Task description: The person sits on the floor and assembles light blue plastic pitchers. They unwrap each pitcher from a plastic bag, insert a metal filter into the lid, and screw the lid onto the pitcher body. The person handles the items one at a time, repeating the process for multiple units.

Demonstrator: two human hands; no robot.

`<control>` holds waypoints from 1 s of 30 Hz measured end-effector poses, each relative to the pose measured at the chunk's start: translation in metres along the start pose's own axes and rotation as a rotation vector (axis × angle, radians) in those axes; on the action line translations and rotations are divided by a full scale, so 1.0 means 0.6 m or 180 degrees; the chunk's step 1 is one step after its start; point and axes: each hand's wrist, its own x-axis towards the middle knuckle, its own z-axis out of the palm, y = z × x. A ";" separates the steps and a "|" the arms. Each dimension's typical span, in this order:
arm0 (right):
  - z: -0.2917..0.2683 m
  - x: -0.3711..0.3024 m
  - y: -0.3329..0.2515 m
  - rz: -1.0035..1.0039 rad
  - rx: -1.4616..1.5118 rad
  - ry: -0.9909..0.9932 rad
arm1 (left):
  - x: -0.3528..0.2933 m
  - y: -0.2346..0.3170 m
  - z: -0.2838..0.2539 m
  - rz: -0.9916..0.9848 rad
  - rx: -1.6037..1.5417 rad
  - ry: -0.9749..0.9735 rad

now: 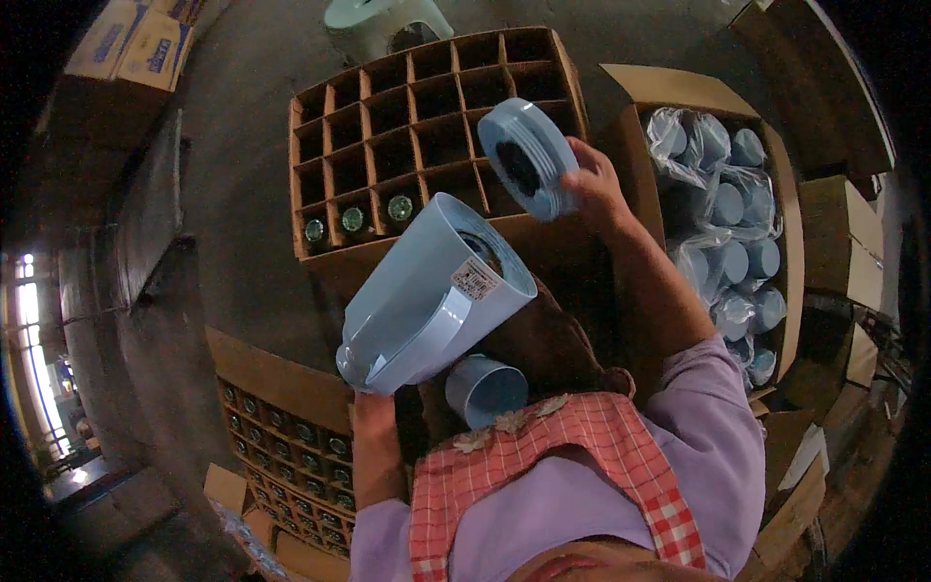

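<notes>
A light-blue vacuum jug body [407,301] lies tilted before my chest, its wide open end toward the upper right and its handle facing me. My left hand [372,400] supports the jug at its lower end; the fingers are hidden behind it. Raised to the right of the opening, my right hand [599,189] is closed on the edge of a round, threaded light-blue base [543,150] with a dark centre. The base is apart from the jug. On my lap stands a light-blue cup [487,391], its open top toward me.
Ahead stands a divided cardboard box [436,160] with several glass liners [400,208] in its near cells. A carton [790,233] of plastic-wrapped blue cups is at right. Another divided box [281,436] sits lower left. A pale stool [388,15] stands beyond.
</notes>
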 end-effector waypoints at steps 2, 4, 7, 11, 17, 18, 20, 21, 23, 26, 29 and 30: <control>0.028 -0.044 -0.023 -0.0487 -0.0069 -0.0339 | 0.000 0.000 0.007 0.0155 0.0047 -0.0079; 0.053 -0.075 -0.036 -0.1006 -0.0077 -0.0802 | -0.004 -0.002 0.012 0.0299 0.0101 -0.0145; 0.082 -0.105 -0.046 -0.1329 -0.0118 -0.1096 | -0.016 -0.007 0.015 0.0500 0.0191 -0.0188; 0.098 -0.126 -0.058 -0.1662 -0.0251 -0.1348 | -0.034 -0.012 0.011 0.0665 0.0280 -0.0184; 0.104 -0.148 -0.077 -0.2067 -0.0801 -0.1556 | -0.046 -0.015 0.012 0.0830 0.0351 -0.0185; 0.105 -0.150 -0.079 -0.2136 -0.0816 -0.1554 | -0.046 -0.014 0.013 0.0852 0.0363 -0.0184; 0.109 -0.155 -0.082 -0.2229 -0.0861 -0.1540 | -0.047 -0.013 0.016 0.0908 0.0385 -0.0162; 0.111 -0.156 -0.082 -0.2317 -0.0879 -0.1581 | -0.048 -0.012 0.016 0.0933 0.0405 -0.0155; 0.113 -0.157 -0.084 -0.2446 -0.0995 -0.1656 | -0.049 -0.012 0.018 0.0980 0.0427 -0.0138; 0.112 -0.160 -0.082 -0.2463 -0.1032 -0.1619 | -0.046 -0.018 0.021 0.1067 0.0460 -0.0101; 0.113 -0.170 -0.076 -0.2139 -0.0789 -0.1458 | -0.039 -0.028 0.025 0.1166 0.0503 -0.0072; 0.113 -0.175 -0.075 -0.1892 -0.0652 -0.1304 | -0.037 -0.030 0.025 0.1207 0.0526 -0.0057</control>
